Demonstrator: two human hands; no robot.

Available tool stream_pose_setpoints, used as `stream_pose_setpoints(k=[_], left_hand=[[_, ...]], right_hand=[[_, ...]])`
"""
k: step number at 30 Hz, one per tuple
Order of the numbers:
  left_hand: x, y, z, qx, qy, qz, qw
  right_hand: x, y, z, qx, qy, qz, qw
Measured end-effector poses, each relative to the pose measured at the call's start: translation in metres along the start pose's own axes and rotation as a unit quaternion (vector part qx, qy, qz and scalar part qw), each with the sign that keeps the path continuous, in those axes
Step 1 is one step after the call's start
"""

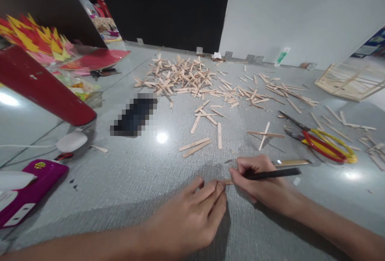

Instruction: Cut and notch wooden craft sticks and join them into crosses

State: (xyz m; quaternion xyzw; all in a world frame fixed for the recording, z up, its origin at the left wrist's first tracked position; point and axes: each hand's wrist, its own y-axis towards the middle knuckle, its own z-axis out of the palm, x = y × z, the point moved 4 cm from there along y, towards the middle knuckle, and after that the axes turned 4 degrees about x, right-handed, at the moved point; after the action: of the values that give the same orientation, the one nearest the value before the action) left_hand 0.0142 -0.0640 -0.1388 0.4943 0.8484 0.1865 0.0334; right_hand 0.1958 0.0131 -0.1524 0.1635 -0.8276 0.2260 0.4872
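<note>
My left hand (197, 209) is closed with its fingertips pressed together on a wooden craft stick (229, 182), low on the tabletop. Only a short end of that stick shows; the fingers hide the rest. Just to the right, my right hand (261, 179) grips a slim black pen-like tool (279, 173) as one holds a pen. Its tip is hidden behind the fingers, close to the stick's end. A flat gold-coloured cutter (291, 162) lies behind the right hand. Two sticks glued or laid as a cross (264, 135) rest beyond it.
Red-and-yellow-handled scissors (327, 144) lie at right, near a stick frame (351, 82). A pile of craft sticks (180, 74) spreads across the back. A blurred dark object (135, 114), a red post (45, 84) and a purple box (36, 189) are at left.
</note>
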Motion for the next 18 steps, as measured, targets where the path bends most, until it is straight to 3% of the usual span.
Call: stream_pose_setpoints(k=[18], left_hand=[[0.0008, -0.0002, 0.0000, 0.019, 0.002, 0.001, 1.000]], right_hand=[[-0.0064, -0.0028, -0.0010, 0.008, 0.023, 0.027, 0.999]])
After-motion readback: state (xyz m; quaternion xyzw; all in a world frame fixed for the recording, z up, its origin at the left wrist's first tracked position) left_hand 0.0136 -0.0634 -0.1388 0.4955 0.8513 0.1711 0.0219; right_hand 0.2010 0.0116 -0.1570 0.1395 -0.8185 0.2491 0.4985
